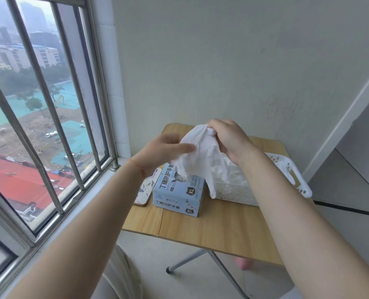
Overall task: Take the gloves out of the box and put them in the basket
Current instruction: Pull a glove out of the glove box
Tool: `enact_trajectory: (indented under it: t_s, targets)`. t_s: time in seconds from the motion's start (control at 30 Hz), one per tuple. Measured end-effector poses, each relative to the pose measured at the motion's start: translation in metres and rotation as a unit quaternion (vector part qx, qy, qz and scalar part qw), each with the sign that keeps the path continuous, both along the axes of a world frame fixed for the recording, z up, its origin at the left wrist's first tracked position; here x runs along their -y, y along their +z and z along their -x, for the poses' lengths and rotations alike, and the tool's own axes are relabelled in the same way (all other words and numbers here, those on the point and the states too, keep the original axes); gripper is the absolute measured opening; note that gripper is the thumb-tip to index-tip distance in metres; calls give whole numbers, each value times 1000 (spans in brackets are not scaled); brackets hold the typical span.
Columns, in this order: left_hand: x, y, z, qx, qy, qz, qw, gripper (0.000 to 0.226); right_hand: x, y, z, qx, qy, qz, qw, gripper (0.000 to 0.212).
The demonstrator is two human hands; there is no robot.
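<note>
The right hand [228, 139] pinched the white glove [203, 156] at its top; the left hand [159, 154] gripped its side, though blur obscured that hold. Below them stood the glove box [179, 195], the white basket [287, 180] just right of it.

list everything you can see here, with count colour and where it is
thin white glove: one, white, held up above the box and basket
cardboard glove box: one, pale blue, on the table left of the basket
perforated plastic basket: one, white, table's right side, white gloves inside
phone in patterned case: one, white and grey, left of the box
folding wooden table: one, light wood, metal legs, by the wall
barred window: one, grey metal, left
left hand: one, pinching the glove's left side
right hand: one, gripping the glove's top
</note>
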State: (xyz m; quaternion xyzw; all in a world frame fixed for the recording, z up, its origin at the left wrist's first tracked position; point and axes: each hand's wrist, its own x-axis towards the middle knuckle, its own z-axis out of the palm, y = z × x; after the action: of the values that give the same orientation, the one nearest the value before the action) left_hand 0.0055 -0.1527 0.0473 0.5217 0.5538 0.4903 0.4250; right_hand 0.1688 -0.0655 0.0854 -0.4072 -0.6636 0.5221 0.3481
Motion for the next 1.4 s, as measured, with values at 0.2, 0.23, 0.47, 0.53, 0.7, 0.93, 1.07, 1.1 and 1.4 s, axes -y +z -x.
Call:
enact_trajectory:
  t_s: [0.2, 0.23, 0.47, 0.53, 0.7, 0.93, 1.07, 1.1, 1.4]
  targets:
    - [7, -2, 17, 61, 0, 39, 997, 15, -5, -8, -5, 59, -63, 4, 996, 19]
    - [7, 0, 14, 84, 20, 43, 995, 13, -4, -8, -4, 109, -67, -28, 991, 12]
    - [-2, 11, -6, 140, 96, 0, 986, 21, 24, 14, -3, 126, 118, -96, 980, 42]
    - [-1, 16, -10, 119, 91, -19, 989, 19, 29, 11, -4, 163, 177, -97, 966, 46]
    - [-1, 19, -12, 98, 112, -8, 989, 29, 25, 5, -3, 164, 129, -113, 971, 12]
    - [3, 5, -13, 6, -124, -62, 990, 39, 31, 16, -4, 43, 144, -14, 989, 11]
    - [5, -7, -11, 24, -139, -19, 990, 29, 22, 16, -14, 44, 151, -28, 987, 16]
    - [5, -8, -11, 30, -116, -10, 993, 30, 18, 14, -15, 60, 134, -41, 988, 25]
    - [2, -17, -4, 131, 73, 38, 988, 21, -5, -5, -13, 67, -17, -44, 997, 17]
